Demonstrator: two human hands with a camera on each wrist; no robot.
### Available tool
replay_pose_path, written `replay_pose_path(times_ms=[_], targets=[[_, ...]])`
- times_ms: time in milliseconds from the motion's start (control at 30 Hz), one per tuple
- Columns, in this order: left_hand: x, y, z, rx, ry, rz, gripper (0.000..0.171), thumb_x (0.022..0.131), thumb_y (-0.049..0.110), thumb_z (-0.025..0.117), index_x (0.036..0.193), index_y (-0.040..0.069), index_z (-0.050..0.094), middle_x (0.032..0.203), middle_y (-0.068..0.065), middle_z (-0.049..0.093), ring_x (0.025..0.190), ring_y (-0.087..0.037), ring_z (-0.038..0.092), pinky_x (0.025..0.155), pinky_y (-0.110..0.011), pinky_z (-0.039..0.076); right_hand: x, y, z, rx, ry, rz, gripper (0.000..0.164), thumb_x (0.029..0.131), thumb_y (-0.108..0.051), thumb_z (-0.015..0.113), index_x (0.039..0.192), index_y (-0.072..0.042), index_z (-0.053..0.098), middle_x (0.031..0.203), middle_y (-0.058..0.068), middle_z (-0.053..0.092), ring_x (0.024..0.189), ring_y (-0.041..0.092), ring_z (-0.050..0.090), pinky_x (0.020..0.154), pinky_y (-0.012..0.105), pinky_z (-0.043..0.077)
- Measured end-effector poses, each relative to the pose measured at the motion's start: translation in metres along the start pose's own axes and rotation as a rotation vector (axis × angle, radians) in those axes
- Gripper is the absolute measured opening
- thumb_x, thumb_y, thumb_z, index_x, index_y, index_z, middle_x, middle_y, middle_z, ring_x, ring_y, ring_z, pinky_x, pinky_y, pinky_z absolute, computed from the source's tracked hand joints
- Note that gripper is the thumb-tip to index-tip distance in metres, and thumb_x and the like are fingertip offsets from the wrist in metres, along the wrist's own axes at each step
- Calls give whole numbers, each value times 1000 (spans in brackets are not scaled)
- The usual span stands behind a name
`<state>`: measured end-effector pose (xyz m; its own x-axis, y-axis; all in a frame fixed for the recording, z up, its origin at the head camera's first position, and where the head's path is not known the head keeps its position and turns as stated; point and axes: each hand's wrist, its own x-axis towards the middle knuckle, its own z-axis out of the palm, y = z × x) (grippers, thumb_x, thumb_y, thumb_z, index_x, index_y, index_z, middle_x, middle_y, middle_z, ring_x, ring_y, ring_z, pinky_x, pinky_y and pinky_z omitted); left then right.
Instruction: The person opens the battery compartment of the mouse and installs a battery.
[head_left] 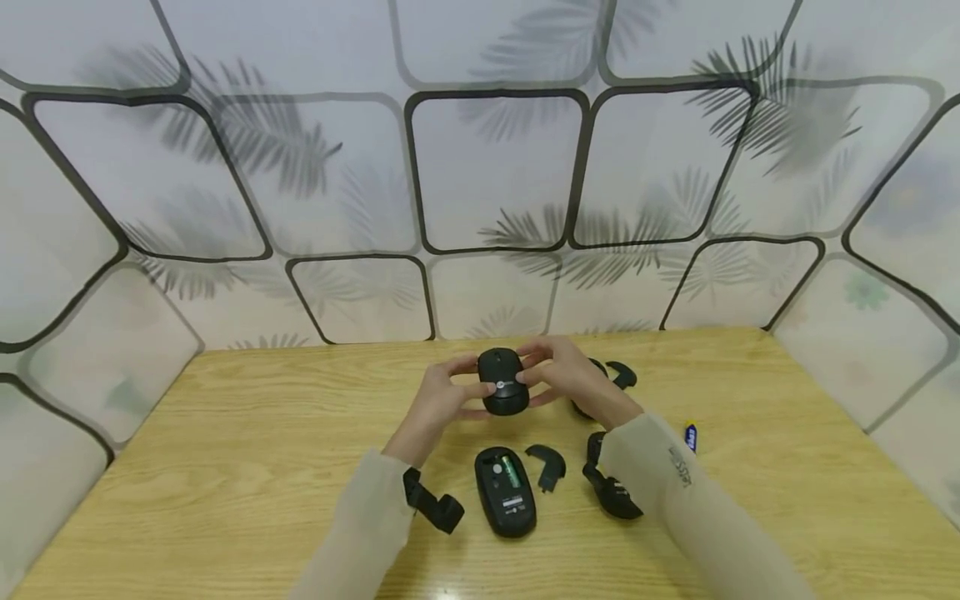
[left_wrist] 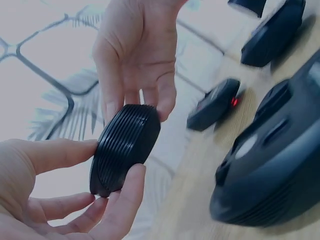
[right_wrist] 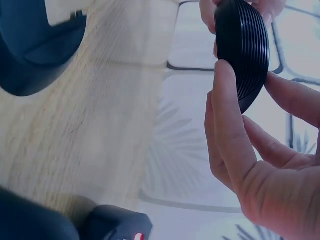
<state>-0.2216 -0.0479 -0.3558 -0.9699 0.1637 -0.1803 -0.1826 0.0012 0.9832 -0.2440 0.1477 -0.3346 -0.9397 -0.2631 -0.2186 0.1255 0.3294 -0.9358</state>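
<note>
A small black computer mouse [head_left: 501, 371] is held up off the table between both hands, its logo side toward the head camera. My left hand [head_left: 438, 400] grips its left edge, thumb on top and fingers beneath. On the opposite edge, my right hand [head_left: 566, 379] pinches it between thumb and fingers. Fine ridges run along the mouse's side [left_wrist: 125, 142] in the left wrist view. Below the hands, a larger black mouse [head_left: 506, 517] lies upside down with its battery compartment uncovered and a green battery [head_left: 511, 472] inside. Beside it lies a curved black cover [head_left: 550, 467].
Right of that cover, another black mouse [head_left: 618, 500] is partly hidden by the right sleeve. Behind the right hand sits a further dark mouse [head_left: 579, 409] with a second curved cover [head_left: 622, 374] nearby. A blue battery [head_left: 691, 438] lies at right. Patterned fabric [head_left: 495, 175] encloses the wooden table [head_left: 262, 433].
</note>
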Motion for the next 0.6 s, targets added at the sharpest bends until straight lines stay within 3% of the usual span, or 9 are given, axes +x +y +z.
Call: replay_pose_path(times_ms=[133, 333, 600], targets=[[-13, 0, 3, -18, -12, 16, 59, 91, -7, 69, 146, -6, 47, 138, -26, 46, 109, -43, 64, 78, -43, 65, -14, 1, -1, 2, -13, -32, 49, 96, 2, 64, 142, 8, 48, 132, 29, 48, 102, 38, 64, 76, 45, 65], [-34, -5, 2, -17, -42, 45, 61, 91, -4, 70, 147, -5, 46, 136, -26, 48, 106, -35, 64, 83, -49, 63, -38, 5, 1, 67, -37, -81, 51, 94, 4, 65, 142, 10, 48, 131, 30, 49, 95, 30, 67, 75, 45, 65], [-63, -9, 0, -18, -98, 76, 64, 90, -3, 72, 149, -2, 44, 135, -24, 50, 103, -28, 67, 76, -42, 65, -68, 12, 6, 134, -82, -169, 54, 91, 4, 67, 140, 14, 45, 124, 27, 52, 91, 26, 70, 74, 44, 65]])
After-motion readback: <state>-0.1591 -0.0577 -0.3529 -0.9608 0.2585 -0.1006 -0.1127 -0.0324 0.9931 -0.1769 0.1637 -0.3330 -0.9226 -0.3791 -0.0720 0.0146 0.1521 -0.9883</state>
